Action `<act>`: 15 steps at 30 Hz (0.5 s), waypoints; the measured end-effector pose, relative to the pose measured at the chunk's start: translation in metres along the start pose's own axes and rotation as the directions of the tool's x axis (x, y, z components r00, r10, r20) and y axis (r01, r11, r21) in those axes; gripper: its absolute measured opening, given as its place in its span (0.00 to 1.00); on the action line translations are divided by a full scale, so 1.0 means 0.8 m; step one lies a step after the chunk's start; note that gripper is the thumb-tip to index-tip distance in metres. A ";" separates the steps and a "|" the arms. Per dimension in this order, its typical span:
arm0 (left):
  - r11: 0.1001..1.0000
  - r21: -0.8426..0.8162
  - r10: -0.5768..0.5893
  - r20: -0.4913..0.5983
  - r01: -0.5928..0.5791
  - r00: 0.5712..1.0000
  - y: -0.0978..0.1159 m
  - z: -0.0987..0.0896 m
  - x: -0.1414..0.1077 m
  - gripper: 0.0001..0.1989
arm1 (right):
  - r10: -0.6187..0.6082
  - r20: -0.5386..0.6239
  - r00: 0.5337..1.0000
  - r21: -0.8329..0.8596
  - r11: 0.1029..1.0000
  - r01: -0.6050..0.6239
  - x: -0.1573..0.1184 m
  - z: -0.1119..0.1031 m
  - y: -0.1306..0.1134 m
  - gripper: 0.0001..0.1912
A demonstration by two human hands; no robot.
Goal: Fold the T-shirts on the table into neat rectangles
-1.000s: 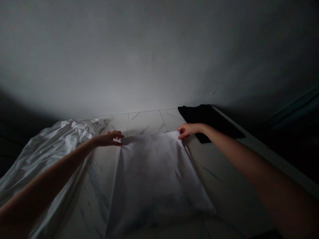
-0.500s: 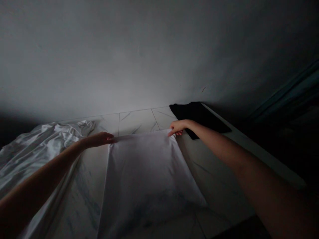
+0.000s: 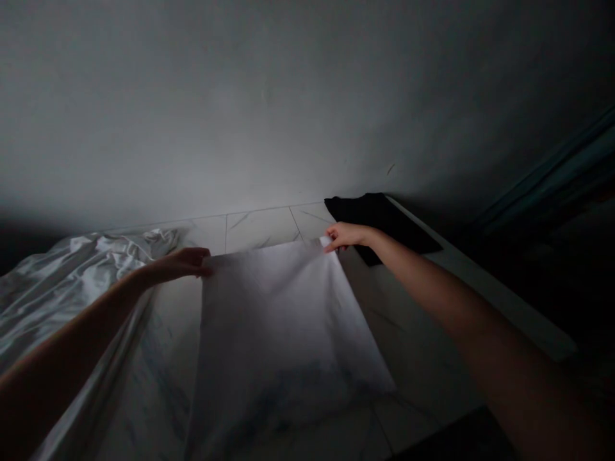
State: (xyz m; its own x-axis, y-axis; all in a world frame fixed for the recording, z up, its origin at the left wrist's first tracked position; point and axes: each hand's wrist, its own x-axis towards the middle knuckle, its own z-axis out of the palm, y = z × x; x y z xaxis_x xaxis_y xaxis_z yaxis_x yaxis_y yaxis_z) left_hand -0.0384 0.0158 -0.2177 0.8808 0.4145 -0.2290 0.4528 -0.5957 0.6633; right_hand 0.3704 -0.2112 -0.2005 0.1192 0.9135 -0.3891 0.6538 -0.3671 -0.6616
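A smooth white cloth (image 3: 273, 307) stretches between my two hands over the marble-patterned surface. What kind of garment or linen it is, I cannot tell. At its far left corner, my left hand (image 3: 185, 262) is closed with the edge pinched. My right hand (image 3: 346, 235) grips the far right corner between thumb and fingers, where a small bit of fabric sticks up. The near part of the cloth lies in shadow, and its lower edge is hard to make out.
A crumpled pale cloth (image 3: 91, 269) lies on the left. Folded black fabric (image 3: 384, 224) lies at the back right, near the wall (image 3: 269, 115). The tiled surface (image 3: 254, 227) has a right edge dropping into darkness. Something dark (image 3: 456, 438) shows at the bottom right.
Both hands have shifted slightly, the left one leftward and the right one a little upward. The cloth's far edge has risen on the right, and a diagonal crease shows below it.
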 end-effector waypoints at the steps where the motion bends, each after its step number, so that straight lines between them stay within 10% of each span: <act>1: 1.000 -0.022 -0.006 0.040 0.006 0.999 0.000 0.001 0.001 0.22 | 0.046 -0.003 0.999 -0.007 0.999 -0.046 0.001 0.003 0.002 0.23; 6: 0.999 -0.041 -0.027 0.093 0.031 0.995 0.000 0.002 0.003 0.21 | 0.006 -0.013 1.000 0.116 0.993 -0.005 0.004 0.015 0.011 0.18; 15: 0.982 -0.138 -0.137 -0.032 0.131 0.990 -0.006 0.016 0.006 0.19 | 0.056 -0.434 0.899 0.104 0.995 -0.011 0.002 0.058 0.021 0.15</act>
State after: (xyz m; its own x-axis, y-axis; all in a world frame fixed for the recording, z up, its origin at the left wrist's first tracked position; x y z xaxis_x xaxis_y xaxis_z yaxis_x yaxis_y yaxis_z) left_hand -0.0345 0.0116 -0.2311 0.8056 0.5140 -0.2948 0.5411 -0.4354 0.7195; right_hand 0.3468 -0.2237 -0.2420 0.4679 0.8771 -0.1082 0.5715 -0.3937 -0.7199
